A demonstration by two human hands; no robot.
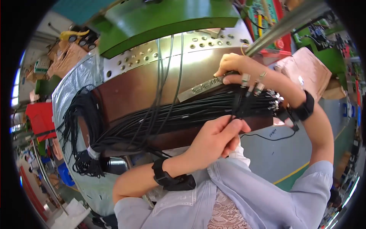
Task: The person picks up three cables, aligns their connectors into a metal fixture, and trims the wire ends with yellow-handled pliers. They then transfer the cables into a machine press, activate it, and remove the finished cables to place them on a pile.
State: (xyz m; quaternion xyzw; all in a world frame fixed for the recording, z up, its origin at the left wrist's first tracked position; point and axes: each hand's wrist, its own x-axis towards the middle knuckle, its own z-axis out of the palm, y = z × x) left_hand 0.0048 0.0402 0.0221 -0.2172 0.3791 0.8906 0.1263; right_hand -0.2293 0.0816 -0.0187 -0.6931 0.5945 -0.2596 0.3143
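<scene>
My left hand (pixel 219 137) is closed, thumb against fingers, on a few black cables (pixel 238 103) that rise from it. Metal plug ends (pixel 259 88) top these cables, just below my right wrist. Farther back, my right hand (pixel 238 68) pinches at the right end of a flat metal bar (pixel 202 89) with raised shapes on it. Something dark shows between those fingers, too covered to name. Beneath both hands lies a long bundle of black cables (pixel 183 112), its metal connectors (pixel 276 101) gathered at the right. Each wrist wears a black band.
The bundle bends over the left end of a brown work surface (pixel 129 89), tied with a pale band (pixel 92 153). Several loose cables (pixel 180 65) hang from a green machine (pixel 167 28). A metal pole (pixel 288 26) slants across the upper right. Brown paper (pixel 309 72) lies beyond my right arm.
</scene>
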